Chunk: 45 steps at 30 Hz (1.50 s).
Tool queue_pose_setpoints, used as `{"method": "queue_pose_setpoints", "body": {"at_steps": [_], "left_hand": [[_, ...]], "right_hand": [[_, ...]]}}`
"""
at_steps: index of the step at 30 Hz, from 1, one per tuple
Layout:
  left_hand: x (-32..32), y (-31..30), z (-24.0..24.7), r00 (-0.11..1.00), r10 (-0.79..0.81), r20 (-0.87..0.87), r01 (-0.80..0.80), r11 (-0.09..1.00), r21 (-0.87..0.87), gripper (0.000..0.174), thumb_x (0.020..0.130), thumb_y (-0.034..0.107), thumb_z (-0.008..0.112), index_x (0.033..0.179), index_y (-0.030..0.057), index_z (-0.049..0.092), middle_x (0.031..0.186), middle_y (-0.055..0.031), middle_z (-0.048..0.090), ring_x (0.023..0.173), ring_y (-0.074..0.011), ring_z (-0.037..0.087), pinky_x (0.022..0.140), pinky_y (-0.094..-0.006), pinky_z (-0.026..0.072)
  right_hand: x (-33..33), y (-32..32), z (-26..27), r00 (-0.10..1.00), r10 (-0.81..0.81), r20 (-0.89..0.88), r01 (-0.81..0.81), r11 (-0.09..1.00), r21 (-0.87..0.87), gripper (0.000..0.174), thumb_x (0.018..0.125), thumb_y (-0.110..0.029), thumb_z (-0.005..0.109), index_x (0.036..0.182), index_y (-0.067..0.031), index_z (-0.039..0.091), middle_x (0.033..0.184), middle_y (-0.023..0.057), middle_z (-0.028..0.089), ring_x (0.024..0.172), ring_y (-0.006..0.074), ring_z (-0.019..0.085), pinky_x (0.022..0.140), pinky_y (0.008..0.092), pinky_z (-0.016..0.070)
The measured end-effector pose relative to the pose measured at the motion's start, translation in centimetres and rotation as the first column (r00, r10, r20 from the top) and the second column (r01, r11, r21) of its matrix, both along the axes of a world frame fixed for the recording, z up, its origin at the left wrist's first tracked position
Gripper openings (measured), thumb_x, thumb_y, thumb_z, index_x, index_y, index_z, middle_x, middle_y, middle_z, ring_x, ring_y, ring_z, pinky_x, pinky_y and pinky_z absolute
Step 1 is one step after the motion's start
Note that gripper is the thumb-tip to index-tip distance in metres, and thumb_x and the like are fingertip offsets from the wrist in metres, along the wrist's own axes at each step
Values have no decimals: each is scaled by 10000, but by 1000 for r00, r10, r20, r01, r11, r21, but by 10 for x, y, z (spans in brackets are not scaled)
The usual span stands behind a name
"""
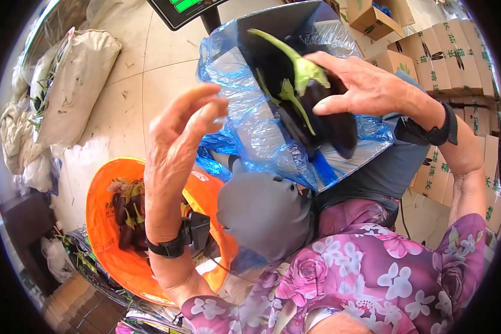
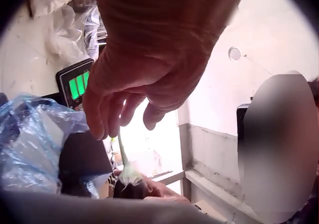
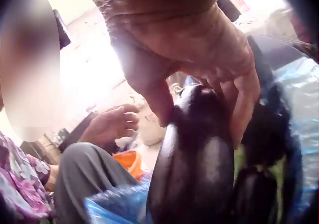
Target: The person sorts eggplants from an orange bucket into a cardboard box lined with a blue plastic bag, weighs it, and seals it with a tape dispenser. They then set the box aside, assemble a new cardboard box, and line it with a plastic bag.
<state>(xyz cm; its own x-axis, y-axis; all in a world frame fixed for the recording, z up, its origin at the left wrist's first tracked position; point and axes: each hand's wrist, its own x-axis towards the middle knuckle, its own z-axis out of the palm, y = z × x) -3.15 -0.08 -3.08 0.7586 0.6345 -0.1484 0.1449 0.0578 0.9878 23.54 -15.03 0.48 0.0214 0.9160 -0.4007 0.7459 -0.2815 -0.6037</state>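
My right hand (image 1: 339,83) grips a dark purple eggplant (image 1: 331,114) with a green stem, holding it over a cardboard box (image 1: 284,22) lined with blue plastic (image 1: 245,119); more eggplants lie in that box. In the right wrist view thumb and fingers (image 3: 246,97) wrap the eggplant (image 3: 194,159). My left hand (image 1: 192,117) hangs raised and empty to the left of the box, fingers loosely curved, above an orange basket (image 1: 103,222) holding several small eggplants (image 1: 127,214). In the left wrist view the left hand (image 2: 124,114) holds nothing.
A scale display (image 1: 183,8) stands behind the box. White sacks (image 1: 75,83) lie on the tiled floor at left. Stacked printed cartons (image 1: 445,50) fill the right side. My grey-trousered knee (image 1: 264,209) sits between basket and box.
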Motion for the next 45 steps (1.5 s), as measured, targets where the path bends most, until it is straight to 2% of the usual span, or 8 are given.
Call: {"method": "queue_pose_setpoints", "body": {"at_steps": [7, 10, 11, 20, 27, 34, 44, 45], "left_hand": [[-63, -3, -52, 959, 203, -199, -219, 974, -65, 371, 975, 254, 571, 1221, -23, 605, 1044, -139, 680, 989, -203, 663, 861, -312, 528], [-109, -2, -75, 910, 318, -266, -347, 935, -70, 358, 980, 231, 566, 1223, -30, 597, 1052, -134, 671, 981, -193, 661, 852, -293, 527], [-134, 0, -89, 889, 375, -262, -419, 898, -137, 345, 982, 205, 564, 1228, -35, 587, 1058, -125, 664, 964, -186, 659, 836, -284, 529], [-375, -82, -217, 455, 743, -490, -879, 464, -112, 289, 932, 163, 588, 1168, -2, 603, 961, -96, 679, 826, -180, 676, 704, -285, 541], [-344, -135, -210, 628, 384, -677, -403, 904, 139, 470, 786, 181, 719, 1210, 19, 595, 1090, -170, 668, 1015, -309, 636, 880, -392, 500], [-289, -127, -249, 687, 171, -706, 324, 797, 509, 601, 632, 307, 845, 1118, 107, 554, 1023, -92, 583, 1006, -311, 527, 804, -438, 424], [-307, -74, -232, 609, 678, -411, 22, 504, 863, 591, 630, 154, 805, 1162, 103, 554, 1123, -100, 570, 1012, -318, 538, 856, -444, 415], [-289, -84, -223, 655, 563, -504, -20, 680, 733, 547, 660, 173, 787, 1154, 96, 566, 1110, -112, 580, 1026, -333, 542, 822, -447, 440]], "right_hand": [[21, -8, -78, 878, -40, 477, 191, 943, -274, 738, 828, -378, 695, 1321, 84, 399, 978, 295, 631, 913, 434, 626, 785, 466, 497], [18, -19, -109, 831, 161, 533, -80, 982, -172, 714, 862, -368, 672, 1311, 103, 379, 914, 310, 635, 867, 465, 629, 729, 495, 505], [23, -36, -132, 778, 180, 602, -249, 968, 33, 708, 878, -366, 658, 1315, 104, 360, 920, 315, 639, 870, 469, 638, 718, 502, 511], [17, -34, -155, 639, 257, 725, -127, 965, -230, 790, 908, -386, 618, 1405, 134, 291, 853, 302, 658, 835, 453, 653, 733, 493, 521], [5, -16, -99, 598, 348, 722, -166, 935, -313, 607, 929, -354, 588, 1360, 43, 431, 887, 310, 642, 847, 474, 617, 735, 518, 479], [-9, -13, -78, 724, 342, 599, -294, 939, -180, 442, 935, -278, 583, 1286, -19, 514, 1009, 293, 632, 932, 458, 597, 781, 511, 460], [13, -29, -71, 786, 281, 551, -214, 959, -183, 427, 919, -194, 571, 1305, -20, 519, 1060, 285, 639, 962, 459, 605, 830, 473, 467], [10, -28, -71, 783, 285, 553, -214, 958, -190, 427, 919, -194, 571, 1305, -20, 519, 1060, 285, 639, 962, 459, 605, 830, 473, 467]]}}
